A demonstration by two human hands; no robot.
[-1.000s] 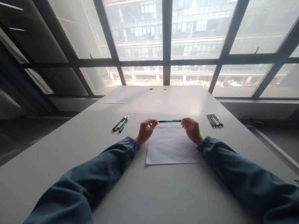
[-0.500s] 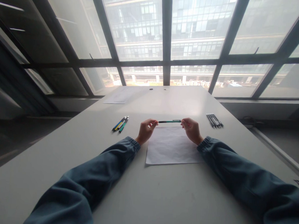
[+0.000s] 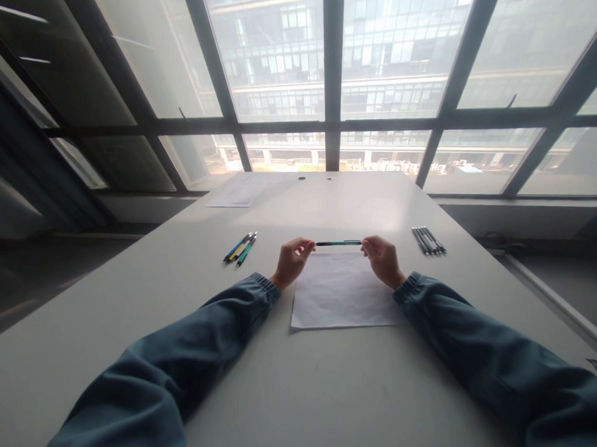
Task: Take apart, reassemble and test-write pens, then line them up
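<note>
1. On the white table (image 3: 250,388) lies a paper sheet (image 3: 345,296).
2. At the sheet's far edge, my left hand (image 3: 291,259) pinches the black end of a green-and-black pen (image 3: 338,242) and my right hand (image 3: 381,260) pinches its other end, the pen nearly level between them.
3. Left of the sheet lie coloured pens (image 3: 236,249).
4. Beyond the sheet, rightward, grey pens (image 3: 429,241) lie side by side.
5. Far past the sheet, leftward, rests another paper (image 3: 232,195).
</note>
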